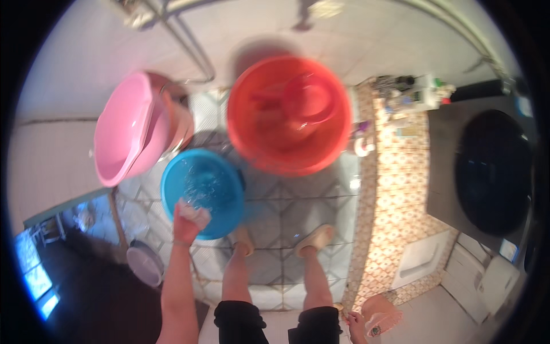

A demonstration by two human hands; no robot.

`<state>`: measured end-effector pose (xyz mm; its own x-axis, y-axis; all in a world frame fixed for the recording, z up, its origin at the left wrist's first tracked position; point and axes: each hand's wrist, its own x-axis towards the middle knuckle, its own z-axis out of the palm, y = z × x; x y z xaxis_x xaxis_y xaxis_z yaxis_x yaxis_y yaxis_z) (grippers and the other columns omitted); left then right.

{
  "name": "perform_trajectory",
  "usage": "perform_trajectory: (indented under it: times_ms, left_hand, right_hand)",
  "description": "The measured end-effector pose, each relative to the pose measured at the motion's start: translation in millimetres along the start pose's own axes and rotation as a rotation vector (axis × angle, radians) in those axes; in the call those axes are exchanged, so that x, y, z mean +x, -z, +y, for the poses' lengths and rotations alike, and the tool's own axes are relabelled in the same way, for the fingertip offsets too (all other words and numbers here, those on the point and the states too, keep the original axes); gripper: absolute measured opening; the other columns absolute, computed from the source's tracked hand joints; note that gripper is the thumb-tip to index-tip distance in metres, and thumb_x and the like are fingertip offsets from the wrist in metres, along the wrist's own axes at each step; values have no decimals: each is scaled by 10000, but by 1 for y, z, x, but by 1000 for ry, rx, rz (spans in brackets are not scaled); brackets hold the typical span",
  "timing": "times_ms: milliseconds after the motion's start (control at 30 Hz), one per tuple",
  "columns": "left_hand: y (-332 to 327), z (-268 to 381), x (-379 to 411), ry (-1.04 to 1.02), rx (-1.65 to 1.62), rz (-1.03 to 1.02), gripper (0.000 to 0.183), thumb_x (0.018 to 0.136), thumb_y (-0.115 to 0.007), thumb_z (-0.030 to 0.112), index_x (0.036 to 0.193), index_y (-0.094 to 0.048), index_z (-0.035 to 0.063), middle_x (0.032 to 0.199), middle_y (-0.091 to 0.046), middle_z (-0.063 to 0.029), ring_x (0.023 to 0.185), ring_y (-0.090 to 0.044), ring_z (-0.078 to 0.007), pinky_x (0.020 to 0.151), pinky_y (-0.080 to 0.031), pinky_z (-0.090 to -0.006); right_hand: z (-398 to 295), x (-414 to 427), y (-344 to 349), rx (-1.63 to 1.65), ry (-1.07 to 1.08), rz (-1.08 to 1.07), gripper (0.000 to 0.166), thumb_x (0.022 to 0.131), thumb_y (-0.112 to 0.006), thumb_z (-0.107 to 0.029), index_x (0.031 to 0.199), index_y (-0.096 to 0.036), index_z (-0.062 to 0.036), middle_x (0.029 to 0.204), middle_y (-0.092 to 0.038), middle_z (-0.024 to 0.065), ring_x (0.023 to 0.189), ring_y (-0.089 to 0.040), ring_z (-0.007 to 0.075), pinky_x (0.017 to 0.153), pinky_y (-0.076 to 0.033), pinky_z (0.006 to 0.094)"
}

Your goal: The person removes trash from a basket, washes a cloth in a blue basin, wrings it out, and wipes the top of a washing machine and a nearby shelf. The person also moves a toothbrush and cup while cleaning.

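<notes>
My left hand [187, 224] grips a pale wet cloth [193, 213] at the near edge of a blue plastic basin [223, 215]. Water ripples in the basin. Low at the right, my right hand [355, 323] is close to a pinkish-orange object [381, 316] that I cannot make out; whether the hand holds anything cannot be told. Behind the blue basin stands a large red plastic tub [249, 142], with a smaller red dipper [309, 96] inside it.
Pink basins [124, 129] lean by the wall at the left. A lilac basin [145, 264] is near the doorway. Bottles [423, 92] stand on a patterned tiled ledge [395, 172] at the right, beside a squat toilet [421, 260]. My slippered feet [316, 238] are on the tiled floor.
</notes>
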<state>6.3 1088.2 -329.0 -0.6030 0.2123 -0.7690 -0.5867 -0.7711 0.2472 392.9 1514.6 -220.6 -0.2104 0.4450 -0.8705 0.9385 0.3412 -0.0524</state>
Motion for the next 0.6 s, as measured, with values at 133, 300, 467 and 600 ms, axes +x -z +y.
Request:
perform_trajectory:
  times_ms: [133, 300, 467, 600]
  left_hand:
    - [46, 20, -6, 40, 94, -84, 337, 888, -382, 283, 1213, -366, 197, 1022, -519, -41, 818, -515, -185, 686, -424, -341]
    - [37, 20, 13, -216, 856, 236, 631, 794, -567, 73, 1301, -209, 186, 1090, -502, -138, 848, -541, -184, 620, -464, -282]
    - [104, 26, 120, -129, 905, 265, 640, 768, -620, 171, 1271, -243, 52, 1059, -520, -155, 827, -560, -207, 660, -470, -303]
    - [301, 66, 205, 40, 1134, 648, 510, 792, -585, 200, 1198, -335, 21, 1038, -526, -116, 858, -542, -195, 653, -458, -309]
  right_hand:
    - [110, 12, 15, 283, 164, 167, 270, 814, -451, -218, 988, -553, -38, 866, -555, 91, 751, -533, 192, 687, -419, 272]
    - [169, -19, -5, 345, -72, 122, 218, 797, -486, -157, 948, -558, -17, 825, -564, 72, 689, -538, 151, 586, -436, 242]
    - [160, -93, -77, 235, -279, 42, 259, 831, -451, -208, 982, -551, -24, 836, -563, 71, 752, -529, 176, 654, -441, 263]
    - [118, 28, -155, 325, -297, -45, 280, 832, -438, -235, 996, -540, -33, 879, -561, 70, 789, -524, 181, 683, -433, 274]
